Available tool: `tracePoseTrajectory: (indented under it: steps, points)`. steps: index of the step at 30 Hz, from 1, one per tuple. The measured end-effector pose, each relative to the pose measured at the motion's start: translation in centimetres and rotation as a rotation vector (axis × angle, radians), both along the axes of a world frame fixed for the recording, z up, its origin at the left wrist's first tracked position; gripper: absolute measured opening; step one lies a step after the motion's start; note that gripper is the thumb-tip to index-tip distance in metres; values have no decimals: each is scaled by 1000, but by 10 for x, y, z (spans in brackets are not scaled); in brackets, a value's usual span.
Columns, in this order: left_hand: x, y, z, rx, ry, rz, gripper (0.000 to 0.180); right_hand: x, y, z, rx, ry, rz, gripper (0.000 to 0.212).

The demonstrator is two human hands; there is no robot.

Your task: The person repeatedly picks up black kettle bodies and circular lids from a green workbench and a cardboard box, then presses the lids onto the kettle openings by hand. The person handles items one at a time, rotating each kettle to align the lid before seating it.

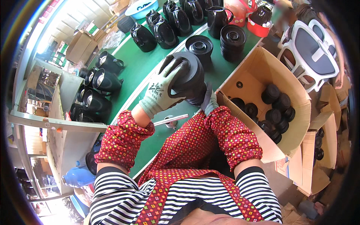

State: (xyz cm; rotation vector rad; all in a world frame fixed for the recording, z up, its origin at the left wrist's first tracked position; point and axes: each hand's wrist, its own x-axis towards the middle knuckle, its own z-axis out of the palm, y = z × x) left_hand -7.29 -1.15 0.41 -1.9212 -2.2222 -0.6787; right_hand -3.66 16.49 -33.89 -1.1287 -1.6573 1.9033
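Note:
Both my hands wear pale gloves with dark grey fingertips. A tall stack of round black plastic parts (191,80) is tilted between them, over the green bench in front of me. My left hand (163,86) wraps round the stack's upper left side, fingers spread over its curve. Lower down, my right hand (210,100) grips the stack's right side, its fingers partly hidden. Just beyond stand two more stacks of ringed black parts, a nearer stack (198,47) and a right-hand stack (233,40).
Black jugs (165,34) crowd the bench's far end; more jugs (99,79) lie at the left. An open cardboard box (240,129) with several black round parts stands at my right, beside a white-framed chair (313,48). A metal bar (176,119) crosses near my left forearm.

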Motion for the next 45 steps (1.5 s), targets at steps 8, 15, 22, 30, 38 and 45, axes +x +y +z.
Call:
tracePoseTrajectory:
  steps: [8,15,22,30,38,45]
  points:
    - [-25,14,-46,281,-249,85,62,75,43,130,550,-190,-10,55]
    - [-48,6,-79,343,-1139,196,99,76,-2,270,-66,292,272,84]
    - [-44,6,-70,199,-1710,-24,71,60,-29,280,153,288,231,92]
    - [-97,-53,-22,444,-1667,-153,45,0,-68,342,477,529,342,68]
    - [-164,-90,-112,210,-1551,207,66,-95,-134,209,-173,389,81,87]
    - [-201,-77,-172,-54,-1141,396,86,-105,-126,131,42,59,-143,98]
